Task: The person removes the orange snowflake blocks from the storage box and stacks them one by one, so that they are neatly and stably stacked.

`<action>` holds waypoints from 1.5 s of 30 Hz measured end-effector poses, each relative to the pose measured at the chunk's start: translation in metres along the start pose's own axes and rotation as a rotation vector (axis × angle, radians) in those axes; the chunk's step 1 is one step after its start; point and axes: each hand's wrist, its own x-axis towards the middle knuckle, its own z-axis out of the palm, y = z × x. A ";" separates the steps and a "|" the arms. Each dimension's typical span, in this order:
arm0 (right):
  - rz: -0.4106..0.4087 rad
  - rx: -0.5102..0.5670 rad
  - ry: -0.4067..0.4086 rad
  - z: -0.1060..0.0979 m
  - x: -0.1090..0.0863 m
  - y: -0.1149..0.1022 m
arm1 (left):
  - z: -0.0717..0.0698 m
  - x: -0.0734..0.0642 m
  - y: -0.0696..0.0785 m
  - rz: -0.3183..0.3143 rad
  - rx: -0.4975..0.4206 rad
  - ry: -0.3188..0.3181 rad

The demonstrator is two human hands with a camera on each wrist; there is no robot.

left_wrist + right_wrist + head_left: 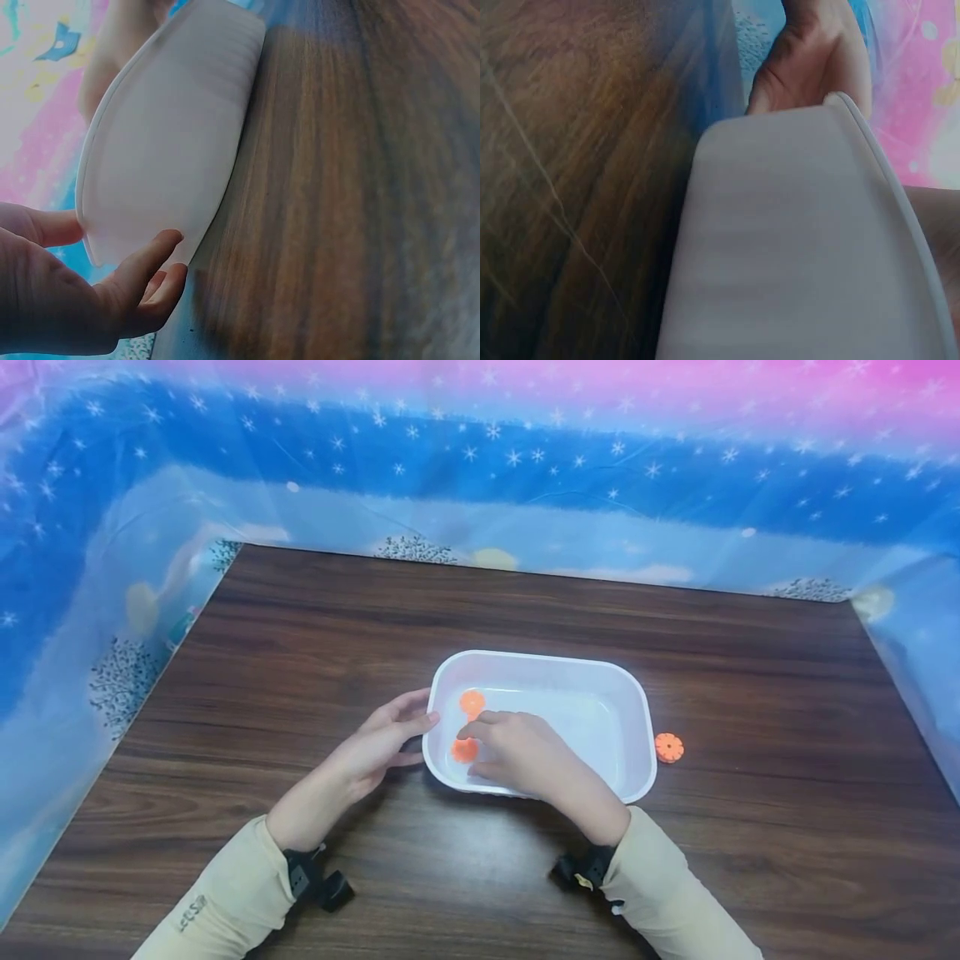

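A white plastic basin [637, 710] sits on the table, with my left hand [375, 743] gripping its left end. In the left wrist view, the thumb meets the rim and the fingers lie along the outer wall [161, 142]. My right hand [517, 752] is inside the basin, fingers bent down over an orange notched disc [465, 752] near the left end. Whether it pinches that disc is unclear. Just beyond lies another orange disc [472, 701], with a bit of orange showing between the two. The right wrist view shows the basin's outer wall [757, 247], which hides the right fingers.
Another orange notched disc [669, 747] lies on the dark wooden table [765, 710], right beside the basin's right end. A blue and pink cloth [480, 460] with white snowflakes hangs behind the table and around its sides.
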 end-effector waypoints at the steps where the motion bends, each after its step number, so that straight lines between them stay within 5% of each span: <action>1: -0.003 -0.011 0.004 0.001 0.001 -0.001 | 0.000 0.000 0.000 0.001 0.000 0.000; 17: 0.052 -0.159 -0.062 0.010 0.019 -0.011 | 0.002 0.000 0.001 -0.003 -0.001 0.003; 32: 0.200 0.012 -0.109 0.014 0.021 -0.008 | 0.000 0.002 -0.001 0.006 0.004 -0.004; 45: 0.210 0.020 -0.113 0.017 0.022 -0.009 | 0.000 0.002 0.001 -0.014 -0.004 -0.005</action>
